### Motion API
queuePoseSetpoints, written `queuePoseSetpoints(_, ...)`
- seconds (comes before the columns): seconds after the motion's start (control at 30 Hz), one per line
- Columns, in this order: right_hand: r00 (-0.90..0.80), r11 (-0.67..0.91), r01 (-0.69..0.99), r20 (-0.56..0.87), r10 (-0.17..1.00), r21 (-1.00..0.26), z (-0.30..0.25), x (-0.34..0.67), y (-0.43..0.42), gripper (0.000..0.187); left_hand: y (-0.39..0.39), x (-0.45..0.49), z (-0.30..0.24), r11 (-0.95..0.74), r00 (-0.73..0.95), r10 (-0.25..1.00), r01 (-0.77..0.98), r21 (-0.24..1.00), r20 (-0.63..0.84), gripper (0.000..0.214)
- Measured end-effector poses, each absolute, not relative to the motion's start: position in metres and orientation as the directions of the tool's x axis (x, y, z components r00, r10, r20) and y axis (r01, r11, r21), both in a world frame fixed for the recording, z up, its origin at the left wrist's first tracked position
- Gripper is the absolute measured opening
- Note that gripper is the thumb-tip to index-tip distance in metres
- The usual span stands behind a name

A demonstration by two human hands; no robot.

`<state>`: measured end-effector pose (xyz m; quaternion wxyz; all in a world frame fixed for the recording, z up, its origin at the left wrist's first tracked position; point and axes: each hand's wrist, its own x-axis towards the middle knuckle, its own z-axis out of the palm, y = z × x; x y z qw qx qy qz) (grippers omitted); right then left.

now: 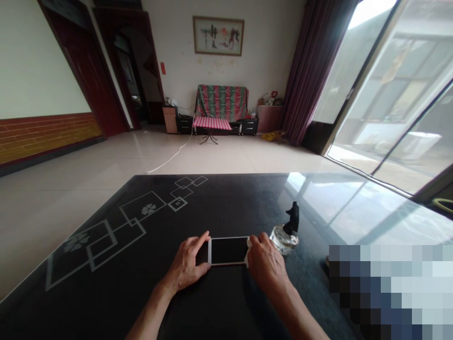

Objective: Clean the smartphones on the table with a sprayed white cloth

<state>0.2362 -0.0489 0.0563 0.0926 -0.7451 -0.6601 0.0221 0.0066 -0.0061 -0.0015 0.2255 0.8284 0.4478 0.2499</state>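
A smartphone [229,250] with a dark screen and a pale frame lies lengthwise on the black table, close in front of me. My left hand [190,259] grips its left end, thumb at the near edge and fingers at the far edge. Over the right end, my right hand [266,259] is closed with the fingers bent. A bit of white cloth or tissue [248,257] shows under those fingers, against the phone's edge. Just beyond the right hand stands a clear spray bottle [284,240] with a black trigger head; the hand partly overlaps its view.
The glossy black table [226,203] has grey square and flower patterns on its left. A pixelated area [392,293] covers the near right. Across the tiled floor stand a small checked-cloth table [212,123] and low cabinets. A white cable [173,155] runs over the floor.
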Motion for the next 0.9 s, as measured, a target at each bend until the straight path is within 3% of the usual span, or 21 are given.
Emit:
queuePoseSetpoints(0.13, -0.068, 0.105, 0.968, 0.165, 0.984, -0.228, 0.046, 0.204, -0.049, 0.022, -0.005, 0.006, -0.005, -0.499, 0.466, 0.856, 0.631, 0.594, 0.225, 0.079)
queuePoseSetpoints(0.27, -0.147, 0.197, 0.948, 0.202, 0.968, -0.249, 0.035, 0.181, -0.042, 0.023, -0.003, 0.006, -0.01, -0.519, 0.473, 0.846, 0.623, 0.586, 0.247, 0.08)
queuePoseSetpoints(0.67, 0.103, -0.082, 0.981, 0.111, 0.989, -0.174, 0.036, 0.243, -0.034, 0.027, -0.006, 0.006, -0.001, -0.506, 0.47, 0.853, 0.641, 0.577, 0.226, 0.076)
queuePoseSetpoints(0.9, 0.109, -0.099, 0.988, 0.073, 0.991, -0.122, 0.04, 0.248, -0.024, 0.016, -0.005, 0.006, -0.004, -0.518, 0.465, 0.849, 0.644, 0.562, 0.25, 0.076)
